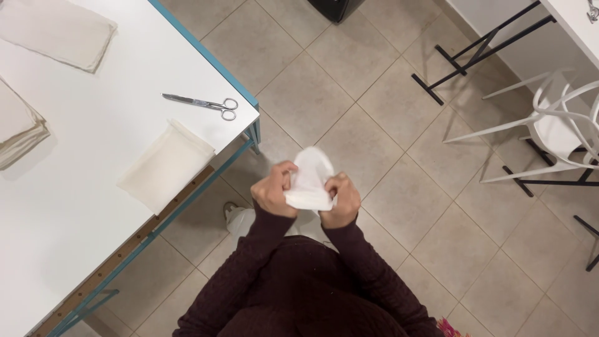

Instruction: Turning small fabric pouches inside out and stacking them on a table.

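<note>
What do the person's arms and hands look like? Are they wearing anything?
Both arms are covered by long, dark maroon knitted sleeves with a ribbed, bumpy texture, reaching down to the wrists. The left hand and right hand are bare: no gloves, and no rings or watch that can be seen.

the cloth piece (310, 178) sat between the left hand (272, 190) and the right hand (340, 198). left of the hands stood a table (75, 206), bearing a folded cloth (165, 165), scissors (203, 103) beyond it. a chair (555, 131) stood far right.
</note>
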